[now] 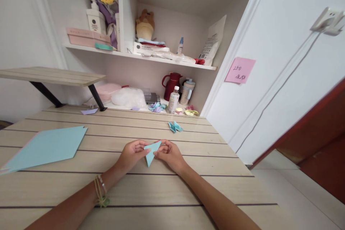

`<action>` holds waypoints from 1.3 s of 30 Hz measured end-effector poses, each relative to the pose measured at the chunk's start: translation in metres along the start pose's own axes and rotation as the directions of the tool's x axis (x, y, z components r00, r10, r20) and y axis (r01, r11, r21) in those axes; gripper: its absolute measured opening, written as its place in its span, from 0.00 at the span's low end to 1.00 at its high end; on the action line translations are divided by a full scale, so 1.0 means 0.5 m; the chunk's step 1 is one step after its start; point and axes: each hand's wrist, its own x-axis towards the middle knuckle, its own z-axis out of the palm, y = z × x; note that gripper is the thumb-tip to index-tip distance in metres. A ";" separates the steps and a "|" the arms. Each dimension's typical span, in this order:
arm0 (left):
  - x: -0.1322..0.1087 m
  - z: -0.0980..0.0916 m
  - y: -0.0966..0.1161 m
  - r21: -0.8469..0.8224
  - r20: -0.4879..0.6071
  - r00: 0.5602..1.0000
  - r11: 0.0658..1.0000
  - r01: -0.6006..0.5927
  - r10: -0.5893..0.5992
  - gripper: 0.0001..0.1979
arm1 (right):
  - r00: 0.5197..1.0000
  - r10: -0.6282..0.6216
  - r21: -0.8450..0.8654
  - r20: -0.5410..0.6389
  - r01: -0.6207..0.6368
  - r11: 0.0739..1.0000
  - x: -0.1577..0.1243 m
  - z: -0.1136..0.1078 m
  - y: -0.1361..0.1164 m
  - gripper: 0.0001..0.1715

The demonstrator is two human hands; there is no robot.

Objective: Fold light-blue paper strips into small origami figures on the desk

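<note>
A small light-blue piece of folded paper [151,151], triangular with one point toward me, is held just over the middle of the table. My left hand [134,152] pinches its left side, thumb on top and fingers curled behind. On the right side, my right hand [169,153] grips the same paper between thumb and fingers. Both hands hide parts of its edges. Beyond the right hand lies a folded blue paper shape [175,127]. Off to the left rests a stack of light-blue paper sheets [51,147], with a pinkish edge showing.
A small raised shelf [54,75] stands on black legs at the back left, with a lilac folded paper [89,111] beside it. Along the back are a clear bottle [173,101], a red jug [171,86] and several folded papers [157,107]. A wall borders the right.
</note>
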 end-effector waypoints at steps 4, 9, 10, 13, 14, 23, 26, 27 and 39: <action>-0.004 0.003 0.005 0.028 0.002 1.000 1.000 0.010 -0.010 0.12 | 0.999 -0.024 -0.015 -0.043 0.024 1.000 -0.005 0.008 -0.011 0.19; -0.009 0.005 0.016 0.026 -0.008 1.000 1.000 0.010 -0.010 0.13 | 0.993 -0.092 -0.053 -0.073 0.088 0.995 -0.012 0.011 -0.021 0.19; -0.009 0.004 0.018 0.019 -0.017 1.000 1.000 0.000 0.000 0.14 | 0.993 -0.090 -0.056 -0.073 0.086 0.995 -0.013 0.011 -0.020 0.19; -0.011 0.002 0.025 0.014 -0.022 1.000 1.000 0.007 -0.006 0.15 | 0.994 -0.061 -0.042 -0.090 0.057 0.997 -0.011 0.008 -0.016 0.18; -0.011 0.001 0.027 0.014 -0.017 1.000 1.000 0.022 -0.022 0.15 | 0.994 -0.051 -0.034 -0.101 0.048 0.998 -0.011 0.007 -0.015 0.17; -0.011 0.003 0.027 0.018 -0.031 0.997 0.998 0.066 -0.065 0.12 | 0.992 -0.049 -0.041 -0.117 0.045 0.998 -0.013 0.008 -0.013 0.14; -0.012 0.004 0.025 0.035 -0.026 0.999 0.999 0.033 -0.032 0.12 | 0.989 -0.052 -0.047 -0.137 0.046 0.998 -0.008 0.005 -0.012 0.17; -0.013 0.005 0.025 0.044 -0.022 1.000 0.999 0.017 -0.016 0.11 | 0.989 -0.045 -0.039 -0.142 0.039 0.998 -0.007 0.004 -0.012 0.19; -0.017 0.007 0.033 0.206 -0.124 0.971 0.962 -0.177 0.205 0.12 | 0.995 0.056 -0.015 -0.081 -0.057 0.998 0.002 -0.004 -0.011 0.19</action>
